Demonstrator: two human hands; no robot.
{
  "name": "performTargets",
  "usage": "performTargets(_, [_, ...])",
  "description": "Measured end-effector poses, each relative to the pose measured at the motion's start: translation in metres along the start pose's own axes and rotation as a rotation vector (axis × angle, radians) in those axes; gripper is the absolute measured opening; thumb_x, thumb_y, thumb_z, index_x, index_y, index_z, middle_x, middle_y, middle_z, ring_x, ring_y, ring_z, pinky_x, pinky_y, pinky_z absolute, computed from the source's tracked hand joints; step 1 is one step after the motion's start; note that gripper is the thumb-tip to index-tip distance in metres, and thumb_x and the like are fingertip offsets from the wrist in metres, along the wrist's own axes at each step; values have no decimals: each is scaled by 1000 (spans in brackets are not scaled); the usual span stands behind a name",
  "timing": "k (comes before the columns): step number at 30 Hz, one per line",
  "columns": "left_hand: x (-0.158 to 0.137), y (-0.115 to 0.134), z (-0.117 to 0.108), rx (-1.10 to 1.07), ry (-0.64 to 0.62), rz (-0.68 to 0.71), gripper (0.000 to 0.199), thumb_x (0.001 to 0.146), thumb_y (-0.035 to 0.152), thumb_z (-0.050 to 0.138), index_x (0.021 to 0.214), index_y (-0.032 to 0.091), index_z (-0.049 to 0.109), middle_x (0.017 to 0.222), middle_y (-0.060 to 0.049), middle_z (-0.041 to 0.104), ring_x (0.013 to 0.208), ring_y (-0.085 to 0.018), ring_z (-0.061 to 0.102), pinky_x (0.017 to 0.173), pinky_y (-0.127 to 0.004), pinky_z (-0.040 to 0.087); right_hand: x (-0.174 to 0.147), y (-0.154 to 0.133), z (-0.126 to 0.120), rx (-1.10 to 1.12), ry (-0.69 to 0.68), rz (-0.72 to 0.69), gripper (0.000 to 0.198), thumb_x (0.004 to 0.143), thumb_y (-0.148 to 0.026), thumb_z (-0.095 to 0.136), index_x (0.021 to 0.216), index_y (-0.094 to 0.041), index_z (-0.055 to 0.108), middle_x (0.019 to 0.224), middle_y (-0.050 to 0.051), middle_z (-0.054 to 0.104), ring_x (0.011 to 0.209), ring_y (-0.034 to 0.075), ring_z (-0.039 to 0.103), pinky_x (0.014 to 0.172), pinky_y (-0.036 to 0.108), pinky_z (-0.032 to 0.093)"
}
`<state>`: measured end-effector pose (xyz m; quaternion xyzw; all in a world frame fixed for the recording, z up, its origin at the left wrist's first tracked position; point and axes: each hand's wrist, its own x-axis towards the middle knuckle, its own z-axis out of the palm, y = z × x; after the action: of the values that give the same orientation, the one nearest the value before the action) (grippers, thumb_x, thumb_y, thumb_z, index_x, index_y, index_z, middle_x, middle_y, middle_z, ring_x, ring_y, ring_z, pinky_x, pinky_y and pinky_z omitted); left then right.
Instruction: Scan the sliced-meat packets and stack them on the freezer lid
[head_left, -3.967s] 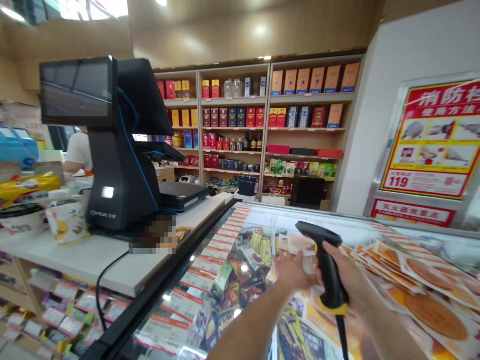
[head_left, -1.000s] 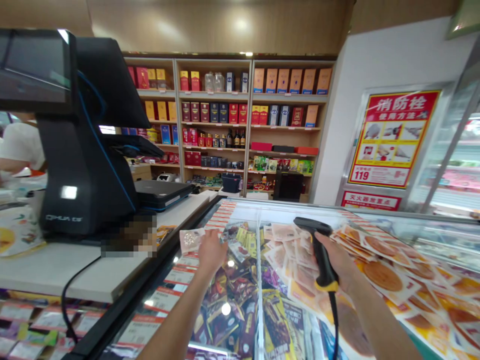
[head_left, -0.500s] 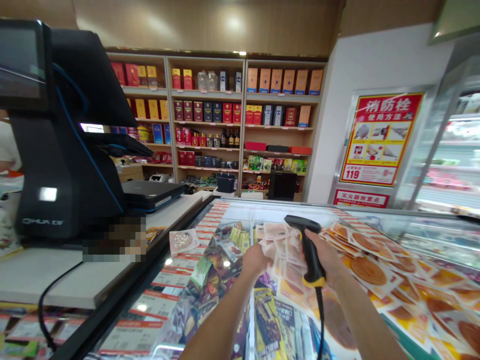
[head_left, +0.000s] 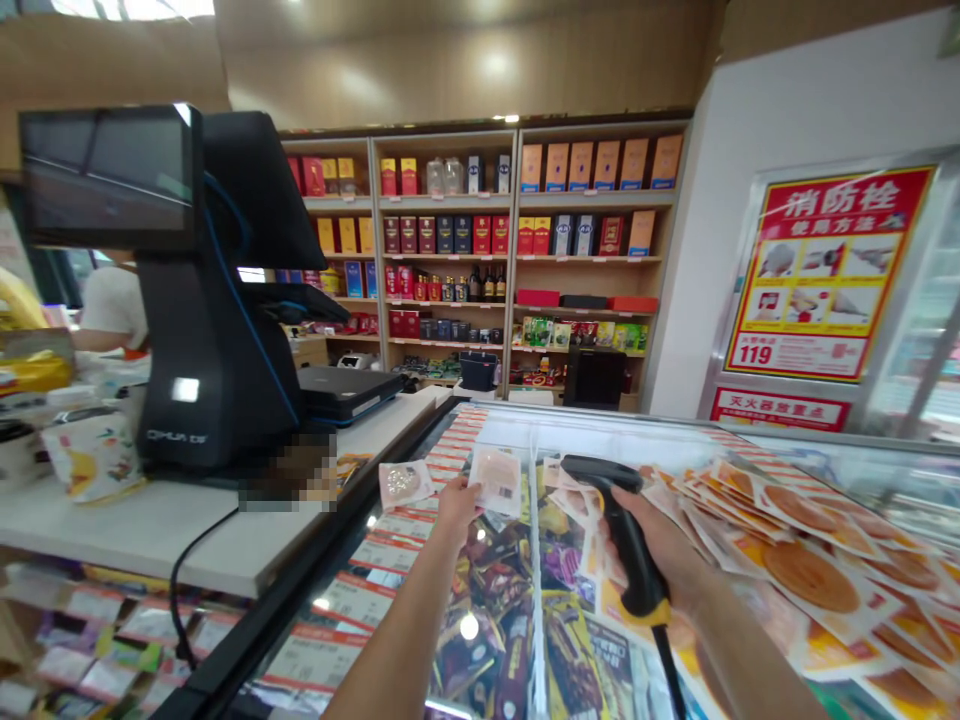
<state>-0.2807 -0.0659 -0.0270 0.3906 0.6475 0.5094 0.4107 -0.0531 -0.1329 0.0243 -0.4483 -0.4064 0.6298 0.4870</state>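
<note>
My left hand [head_left: 456, 508] pinches a flat, pale see-through packet [head_left: 498, 482] by its left edge, above the glass top of a freezer chest. A dark printed patch, perhaps a barcode, shows on the packet's lower right. My right hand [head_left: 660, 545] is wrapped round a black barcode scanner [head_left: 624, 540] with yellow trim, its head pointing left. More pale packets [head_left: 579, 498] show behind the scanner, partly covered by it; whether my right hand also holds them I cannot tell. Another pale packet [head_left: 405, 484] lies on the freezer's left rim, left of my left hand.
Orange-and-white packets with round flat pieces [head_left: 810, 575] are heaped on the right. Colourful frozen packs [head_left: 495, 610] lie under the glass. A black checkout terminal [head_left: 217, 330] stands on the white counter [head_left: 195, 545] at left. A person [head_left: 112, 305] is behind it. Boxed goods fill the shelves [head_left: 442, 255].
My left hand has moved left from the pale packets near the scanner, bringing one packet with it. The scanner stays in my right hand. The view has shifted somewhat to the left.
</note>
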Motion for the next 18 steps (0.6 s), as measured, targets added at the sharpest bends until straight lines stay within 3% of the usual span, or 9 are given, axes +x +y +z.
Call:
performTargets(7, [3,1,-8,-275,52,-16,28,79,28,45,104,14,48,99,-6,54,81,-14,55,68,-33,47,-6,11,17,-71,-96,28,32,69,-45,51,58,-14,51,43,-1,51,38,8,48,34,16,36])
performTargets(18, [3,2,-12,-350,107,40,24,79,27,46,99,13,51,91,-4,56,74,-12,55,63,-29,47,-6,16,16,-99,-104,14,34,69,-47,51,60,-14,52,44,-2,51,38,7,48,35,16,36])
